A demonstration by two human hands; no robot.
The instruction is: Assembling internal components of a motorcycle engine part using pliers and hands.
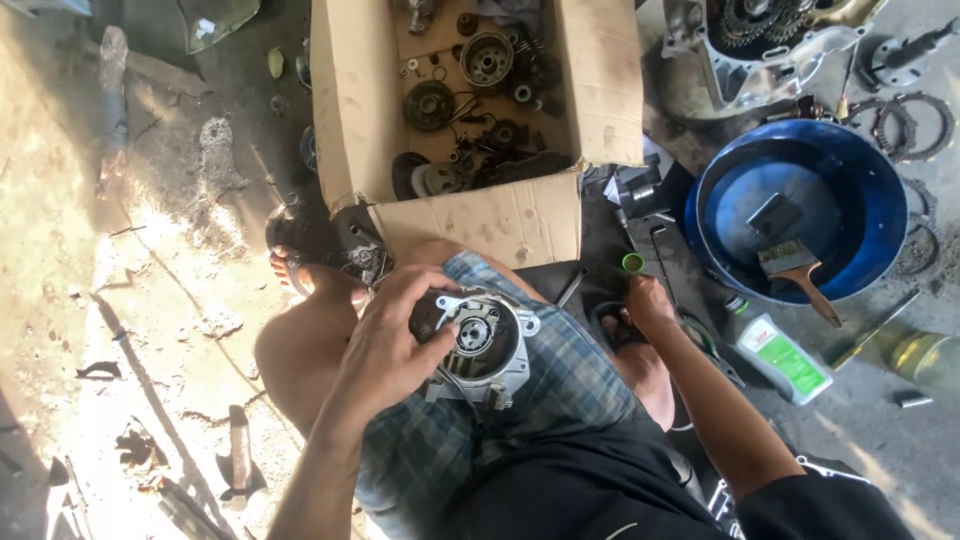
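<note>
Engine cover [487,345], round grey metal, sits on my lap over the plaid shorts [560,400], open face up with a dark hub in the middle. My left hand [395,345] is clamped on its left edge, fingers curled over the rim, thumb pressed toward the centre. My right hand [648,305] is down at the floor beside my right knee, well apart from the cover, fingers bent down to the ground; cannot tell if it grips anything, the fingertips are hidden. A small green cap [633,262] lies just above that hand.

Cardboard box [520,215] stands open right in front of my knees, full of dark gears, rings and bearings. Blue basin [800,215] is to the right of the box, with a paintbrush [795,265] resting inside, wooden handle over the near rim. White bottle with green label [785,358] lies on the concrete near the basin, just right of my right forearm. Engine casing [770,45] with gears showing lies at the top right, and clutch rings [915,125] lie next to it. My left foot in a sandal [300,270] is on the ground left of the box. Floor on the left is stained, sunlit, with scraps.
</note>
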